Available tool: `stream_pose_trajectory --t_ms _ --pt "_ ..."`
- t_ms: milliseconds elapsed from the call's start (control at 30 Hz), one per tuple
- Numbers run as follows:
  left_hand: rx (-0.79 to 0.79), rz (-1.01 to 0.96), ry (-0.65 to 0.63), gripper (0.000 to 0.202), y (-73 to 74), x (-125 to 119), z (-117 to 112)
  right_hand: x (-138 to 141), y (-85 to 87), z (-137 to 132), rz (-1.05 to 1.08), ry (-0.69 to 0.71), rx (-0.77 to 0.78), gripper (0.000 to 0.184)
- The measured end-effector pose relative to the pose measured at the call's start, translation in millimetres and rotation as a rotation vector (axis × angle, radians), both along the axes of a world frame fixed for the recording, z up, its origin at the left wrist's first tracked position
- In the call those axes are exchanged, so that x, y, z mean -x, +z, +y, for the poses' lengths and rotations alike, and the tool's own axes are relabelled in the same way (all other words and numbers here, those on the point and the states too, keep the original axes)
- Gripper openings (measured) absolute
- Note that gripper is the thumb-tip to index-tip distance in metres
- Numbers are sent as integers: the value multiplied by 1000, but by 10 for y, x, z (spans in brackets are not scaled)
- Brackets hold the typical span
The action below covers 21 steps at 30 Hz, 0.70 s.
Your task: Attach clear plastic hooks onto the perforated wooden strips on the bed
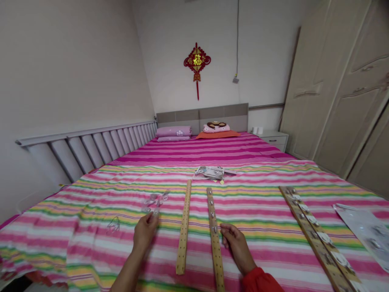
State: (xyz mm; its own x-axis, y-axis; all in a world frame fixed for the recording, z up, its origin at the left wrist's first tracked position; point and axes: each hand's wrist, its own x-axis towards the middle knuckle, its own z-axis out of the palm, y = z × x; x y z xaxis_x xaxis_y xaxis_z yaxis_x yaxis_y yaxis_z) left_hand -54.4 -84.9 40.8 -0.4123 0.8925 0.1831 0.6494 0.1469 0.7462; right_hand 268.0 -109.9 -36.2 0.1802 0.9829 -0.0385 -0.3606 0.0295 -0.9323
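Drilled wooden strip (217, 257) with metal fittings (214, 229) lies on striped sheet (252, 211), between hands. Right hand (237, 244) has fingertips bunched beside the nearest fitting, contact unclear; left hand (145, 232) curled at clear packets (154, 200), can't tell if pinching.

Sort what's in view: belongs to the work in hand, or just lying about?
Likely in the work:
holed strip with metal pieces, beside right hand
small clear packets, at left hand
bare holed strip
loaded strips, far right

Just about:
purple bedding
orange cloth
red wall ornament
bedside cabinet
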Motion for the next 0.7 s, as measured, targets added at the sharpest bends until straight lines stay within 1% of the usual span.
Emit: stream_pose_trajectory --t_ms 100,133,200,267,333,433,500,600,700 --pt "-3 -519 -73 32 79 -235 -174 3 23 -18 2 -10 1 33" --pt "22 -696 -107 29 102 -331 -243 2 31 -25 7 -16 -2 33" --pt "64 -1027 -134 20 145 -528 -389 -2 49 -39 28 -32 -11 33" --pt "105 -1284 -159 13 182 -714 -530 -10 72 -54 66 -49 -15 32" --pt "174 -1469 -193 13 208 -875 -657 -16 104 -76 112 -58 -11 32" --pt "305 -1662 -259 20 208 -1067 -815 -1 173 -153 155 -75 -4 32" --pt "371 -1732 -297 24 175 -1176 -901 32 232 -247 145 -69 4 34" --pt "436 -1766 -330 24 86 -1333 -1005 105 337 -436 108 7 2 32" --pt "463 -1771 -342 20 -15 -1481 -1083 168 447 -614 80 97 -3 33"
